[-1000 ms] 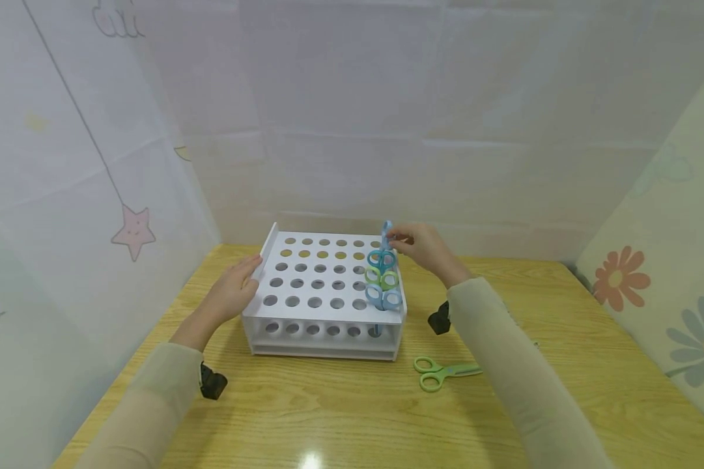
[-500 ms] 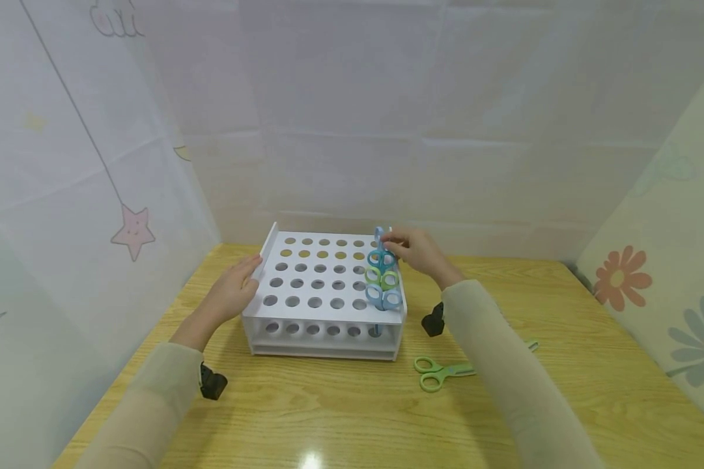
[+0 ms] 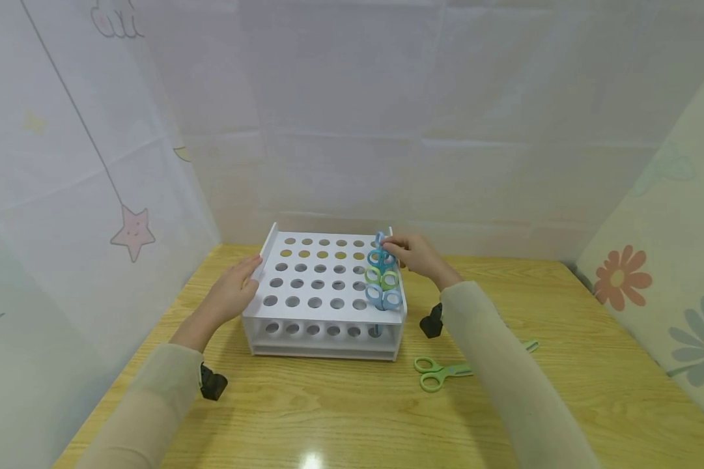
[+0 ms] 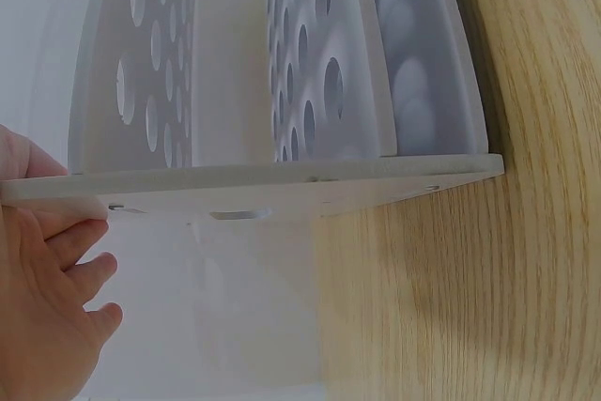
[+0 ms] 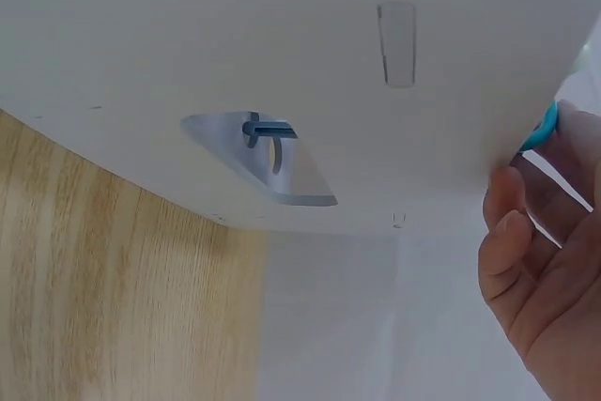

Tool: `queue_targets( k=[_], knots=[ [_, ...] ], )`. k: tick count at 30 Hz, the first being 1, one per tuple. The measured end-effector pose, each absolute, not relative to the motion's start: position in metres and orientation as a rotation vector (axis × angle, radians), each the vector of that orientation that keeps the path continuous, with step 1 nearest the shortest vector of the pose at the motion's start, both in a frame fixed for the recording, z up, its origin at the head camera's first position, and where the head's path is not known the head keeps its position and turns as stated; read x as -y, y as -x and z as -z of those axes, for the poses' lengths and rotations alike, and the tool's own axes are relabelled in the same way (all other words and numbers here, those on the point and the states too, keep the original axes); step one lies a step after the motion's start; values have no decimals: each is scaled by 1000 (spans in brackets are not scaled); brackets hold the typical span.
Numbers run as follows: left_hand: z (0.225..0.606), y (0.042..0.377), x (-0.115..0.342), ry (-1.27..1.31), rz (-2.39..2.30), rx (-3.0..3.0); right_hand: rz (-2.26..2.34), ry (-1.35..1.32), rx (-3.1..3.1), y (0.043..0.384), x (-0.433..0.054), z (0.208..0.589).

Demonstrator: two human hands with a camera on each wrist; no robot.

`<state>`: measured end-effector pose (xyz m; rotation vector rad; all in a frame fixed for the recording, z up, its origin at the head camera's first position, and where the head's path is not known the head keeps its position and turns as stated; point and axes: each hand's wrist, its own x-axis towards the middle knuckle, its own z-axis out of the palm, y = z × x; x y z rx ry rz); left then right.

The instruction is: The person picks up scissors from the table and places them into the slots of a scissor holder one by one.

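In the head view a white rack (image 3: pixel 314 315) with rows of round holes stands on the table. My left hand (image 3: pixel 230 290) grips its left side panel (image 4: pixel 282 176) at the top edge, digits on both sides. My right hand (image 3: pixel 417 256) pinches light blue scissors (image 3: pixel 379 239) by the handle, upright at the back of the rack's right column; their blades are hidden. In front, teal scissors (image 3: pixel 375 258), green scissors (image 3: pixel 372 276) and other light blue scissors (image 3: pixel 374 297) stand handles up in that column. In the right wrist view, my fingers are beside a teal handle (image 5: pixel 542 131).
Green scissors (image 3: pixel 434 373) lie on the wooden table (image 3: pixel 340 410) right of the rack, partly covered by my right sleeve (image 3: pixel 504 365). A printed white cloth (image 3: pixel 340 169) hangs behind and at both sides. A black wrist camera (image 3: pixel 213 383) sits under my left wrist.
My right hand has moved left and slightly down with the light blue scissors, which now sit lower, behind the teal ones. The left hand and the rack have stayed still.
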<state>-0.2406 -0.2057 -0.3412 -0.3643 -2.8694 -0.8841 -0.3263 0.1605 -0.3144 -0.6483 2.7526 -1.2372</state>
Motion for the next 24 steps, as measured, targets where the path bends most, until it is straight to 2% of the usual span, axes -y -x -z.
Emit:
queue_targets(
  k=[24],
  knots=[
    [341,240,206,341,891,2892,1310,668,-2722,326,-169,319]
  ],
)
